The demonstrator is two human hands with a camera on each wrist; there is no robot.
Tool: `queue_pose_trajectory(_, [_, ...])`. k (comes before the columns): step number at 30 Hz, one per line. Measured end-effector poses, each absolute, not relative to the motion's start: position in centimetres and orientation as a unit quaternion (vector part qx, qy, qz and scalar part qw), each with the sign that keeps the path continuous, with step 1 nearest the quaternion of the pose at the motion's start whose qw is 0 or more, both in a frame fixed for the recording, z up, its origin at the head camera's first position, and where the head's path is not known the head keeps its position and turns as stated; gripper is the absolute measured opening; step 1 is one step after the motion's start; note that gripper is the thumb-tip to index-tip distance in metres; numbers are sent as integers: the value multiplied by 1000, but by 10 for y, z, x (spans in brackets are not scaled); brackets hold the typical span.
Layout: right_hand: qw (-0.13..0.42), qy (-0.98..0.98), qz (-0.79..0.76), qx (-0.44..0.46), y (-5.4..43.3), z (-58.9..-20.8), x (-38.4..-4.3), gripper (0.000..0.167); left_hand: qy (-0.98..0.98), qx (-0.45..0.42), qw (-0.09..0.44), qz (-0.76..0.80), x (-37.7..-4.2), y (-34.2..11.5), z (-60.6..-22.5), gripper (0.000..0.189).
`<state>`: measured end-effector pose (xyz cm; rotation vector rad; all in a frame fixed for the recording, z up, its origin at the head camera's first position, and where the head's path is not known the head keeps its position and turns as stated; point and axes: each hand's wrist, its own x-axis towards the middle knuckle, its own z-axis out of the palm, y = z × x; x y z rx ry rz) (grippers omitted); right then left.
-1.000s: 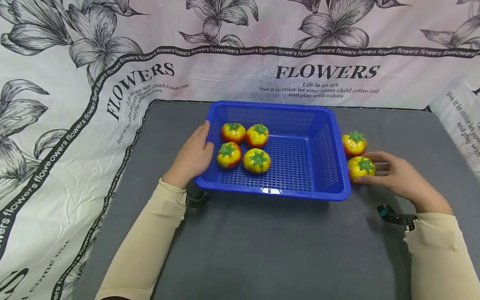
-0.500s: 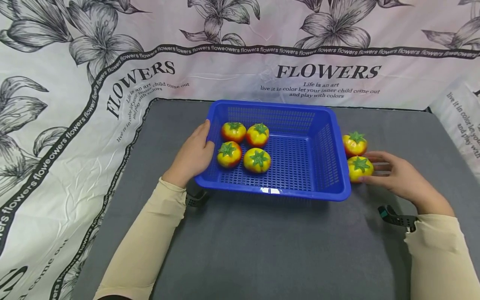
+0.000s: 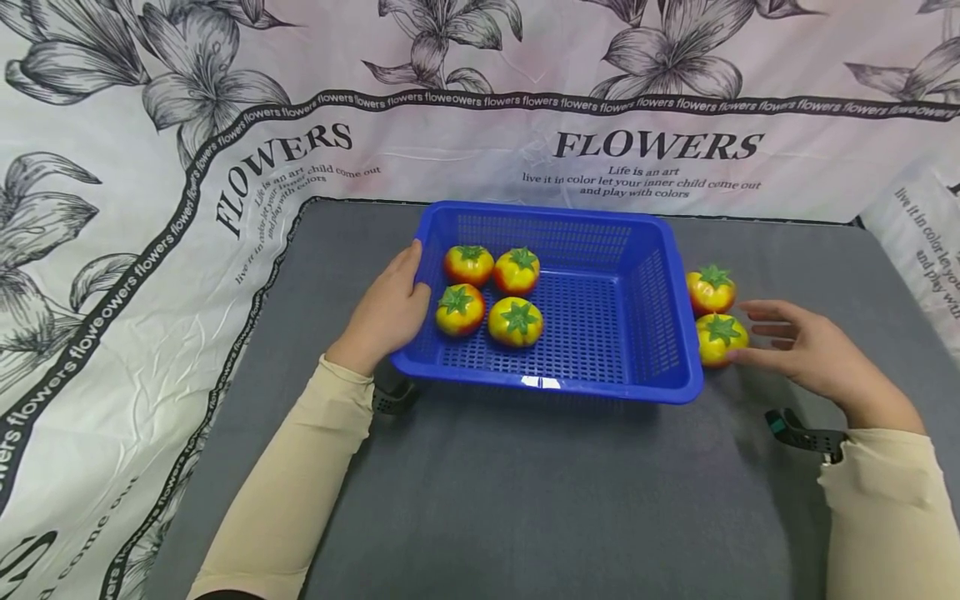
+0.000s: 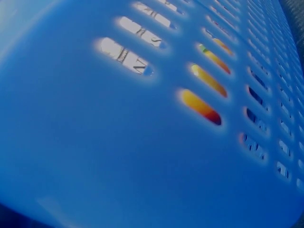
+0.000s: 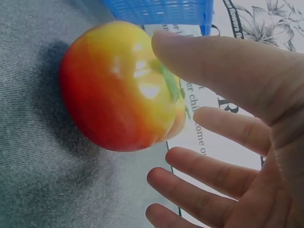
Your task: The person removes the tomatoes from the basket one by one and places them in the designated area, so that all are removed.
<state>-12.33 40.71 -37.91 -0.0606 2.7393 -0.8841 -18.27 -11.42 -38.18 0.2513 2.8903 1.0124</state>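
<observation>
A blue plastic basket stands tilted slightly on the grey table, with several yellow-red tomatoes with green leafy tops grouped in its left half. My left hand grips the basket's left rim; in the left wrist view the slotted basket wall fills the frame and hides that hand. Just outside the right wall sit two more tomatoes, a nearer one and a farther one. Beside the nearer tomato my right hand has its fingers spread and relaxed, thumb tip overlapping the fruit in the right wrist view.
The grey tabletop runs on in front of the basket. Behind it and along the left side lies a white cloth printed with flowers and lettering. Dark bands are strapped on both wrists.
My right hand has let go of the nearer tomato and drawn back a little to the right. That tomato shifted slightly left, toward the basket. The left hand keeps its hold.
</observation>
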Motion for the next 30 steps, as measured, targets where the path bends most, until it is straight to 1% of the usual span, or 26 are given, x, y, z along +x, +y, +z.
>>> queue_pose_trajectory(13, [126,945,-302,-11,399,-361,-129,88,940,82,41,329,-181,-114,-380,68])
queue_pose_trajectory(30, [109,949,-296,-22,367,-329,-149,77,939,79,38,333,-181,-114,-380,67])
